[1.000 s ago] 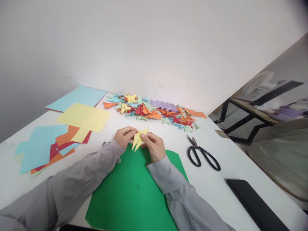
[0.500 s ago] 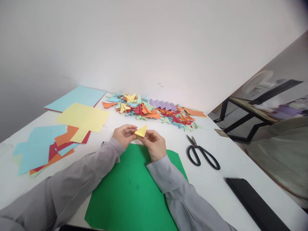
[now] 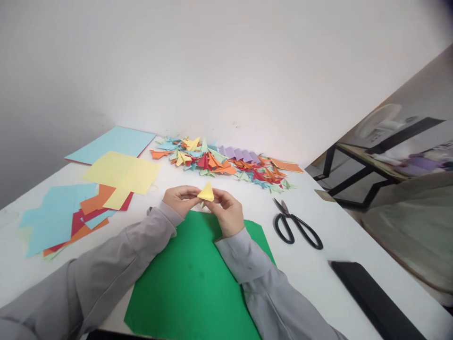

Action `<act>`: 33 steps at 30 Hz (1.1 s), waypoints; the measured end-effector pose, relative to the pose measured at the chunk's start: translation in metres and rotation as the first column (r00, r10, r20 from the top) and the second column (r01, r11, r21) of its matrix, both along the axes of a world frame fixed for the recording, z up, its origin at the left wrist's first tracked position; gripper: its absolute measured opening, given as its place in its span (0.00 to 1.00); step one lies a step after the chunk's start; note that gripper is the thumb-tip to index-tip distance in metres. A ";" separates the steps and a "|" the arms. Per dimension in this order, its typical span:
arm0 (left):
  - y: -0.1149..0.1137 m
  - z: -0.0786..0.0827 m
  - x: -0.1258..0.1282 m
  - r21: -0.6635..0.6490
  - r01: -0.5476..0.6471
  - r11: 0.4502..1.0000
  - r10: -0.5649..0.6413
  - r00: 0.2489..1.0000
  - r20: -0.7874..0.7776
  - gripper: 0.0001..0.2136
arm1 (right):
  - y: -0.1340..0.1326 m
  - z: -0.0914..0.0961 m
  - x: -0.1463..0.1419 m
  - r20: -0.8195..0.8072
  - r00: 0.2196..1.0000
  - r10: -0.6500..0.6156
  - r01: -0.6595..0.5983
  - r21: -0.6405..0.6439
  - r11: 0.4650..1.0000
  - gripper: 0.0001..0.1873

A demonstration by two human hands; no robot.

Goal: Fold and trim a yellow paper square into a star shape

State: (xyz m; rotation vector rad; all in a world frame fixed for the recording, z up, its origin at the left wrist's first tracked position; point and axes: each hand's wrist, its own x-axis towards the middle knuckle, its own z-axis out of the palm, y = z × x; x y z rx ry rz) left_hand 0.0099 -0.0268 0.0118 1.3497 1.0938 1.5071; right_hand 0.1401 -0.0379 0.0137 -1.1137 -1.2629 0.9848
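Between my two hands is a small folded piece of yellow paper, its triangular point facing up and away from me. My left hand pinches its left side between thumb and fingers. On the other side my right hand grips the right edge, also with thumb and fingertips. Both hands are just above the far edge of a green sheet. The underside of the folded paper is partly hidden by my fingers.
Several small folded paper pieces lie heaped along the wall. Black-handled scissors rest at right, beyond a long black object. Yellow sheets, blue paper and a large blue sheet lie at left.
The yellow folded paper has turned in my fingers, so its point now aims up instead of to the upper right. Both hands stay in nearly the same place.
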 end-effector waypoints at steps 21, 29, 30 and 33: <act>0.003 -0.002 -0.001 -0.270 0.300 0.915 -0.207 0.923 0.324 0.16 | 0.001 -0.005 -0.001 -0.191 0.982 0.014 -0.049 -0.182 0.982 0.11; 0.001 0.000 0.001 -0.252 0.191 0.949 -0.129 0.961 0.244 0.15 | -0.001 -0.001 -0.004 -0.154 0.988 0.007 -0.039 -0.200 0.979 0.11; 0.001 0.001 0.001 -0.254 0.183 0.950 -0.123 0.964 0.235 0.14 | -0.001 -0.001 -0.004 -0.152 0.988 0.005 -0.036 -0.200 0.979 0.11; 0.000 0.003 0.000 -0.268 0.176 0.947 -0.115 0.967 0.229 0.14 | -0.001 -0.002 -0.003 -0.147 0.989 0.000 -0.030 -0.202 0.979 0.11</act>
